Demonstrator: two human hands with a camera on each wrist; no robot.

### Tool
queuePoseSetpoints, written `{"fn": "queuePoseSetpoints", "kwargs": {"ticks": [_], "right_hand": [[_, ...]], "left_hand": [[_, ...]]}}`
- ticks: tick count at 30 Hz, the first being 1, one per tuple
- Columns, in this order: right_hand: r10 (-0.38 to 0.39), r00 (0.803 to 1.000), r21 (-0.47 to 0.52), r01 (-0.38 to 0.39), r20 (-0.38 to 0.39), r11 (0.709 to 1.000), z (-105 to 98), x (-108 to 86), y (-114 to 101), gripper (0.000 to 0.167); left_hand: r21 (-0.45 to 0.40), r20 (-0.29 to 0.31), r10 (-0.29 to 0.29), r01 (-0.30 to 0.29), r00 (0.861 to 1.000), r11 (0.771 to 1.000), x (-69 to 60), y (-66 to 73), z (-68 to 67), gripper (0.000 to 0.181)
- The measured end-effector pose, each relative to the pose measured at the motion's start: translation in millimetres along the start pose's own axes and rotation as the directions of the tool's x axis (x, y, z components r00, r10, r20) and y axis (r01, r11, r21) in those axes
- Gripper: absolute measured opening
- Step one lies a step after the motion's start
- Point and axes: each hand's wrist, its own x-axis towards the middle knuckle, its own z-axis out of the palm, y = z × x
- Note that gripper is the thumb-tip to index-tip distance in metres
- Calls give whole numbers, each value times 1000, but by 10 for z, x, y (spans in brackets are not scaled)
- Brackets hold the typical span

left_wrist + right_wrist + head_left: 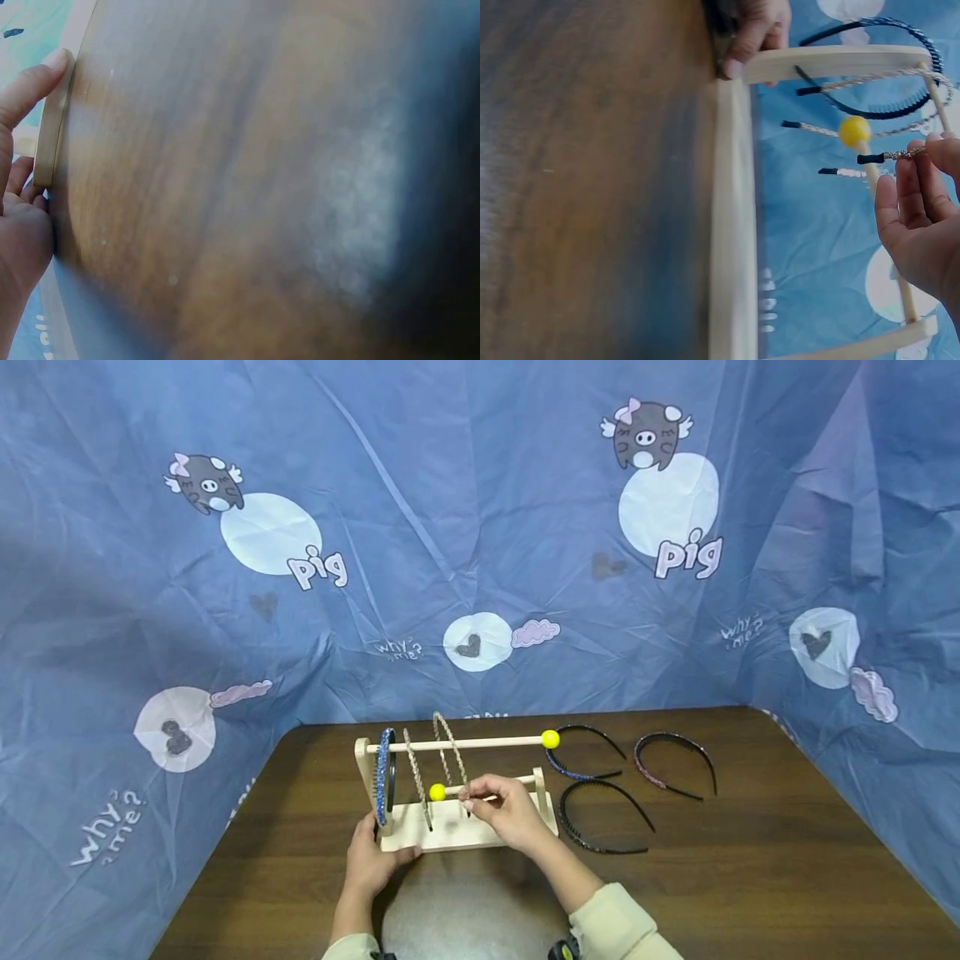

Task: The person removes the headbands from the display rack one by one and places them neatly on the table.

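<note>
A pale wooden headband stand has an upper rod and a lower rod, each tipped with a yellow ball. My left hand grips the left end of its base, thumb on the front edge in the left wrist view. With thumb and fingertips my right hand pinches one leg of a braided beige headband, just beside the lower rod. That headband loops over the upper rod. Further left on this rod hang another braided headband and a glittery blue headband. A black tip shows on the pinched leg.
Right of the stand, three headbands lie on the brown table: a blue one, a reddish one and a black one. A blue printed cloth surrounds the table's back and sides.
</note>
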Motion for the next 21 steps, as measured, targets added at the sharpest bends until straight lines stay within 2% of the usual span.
{"fn": "queuePoseSetpoints", "kwargs": {"ticks": [8,15,21], "right_hand": [[-17,996,49,22,-85,999,-81,18,-127,9],[-63,991,98,75,-121,992,-222,22,-191,6],[-57,988,108,73,-146,991,-324,33,-235,3]], "left_hand": [[17,-3,-5,6,1000,1000,-31,-22,-26,86],[10,-7,-17,17,1000,1000,-10,-3,11,86],[-12,-13,-38,38,999,999,-6,-7,24,87]]}}
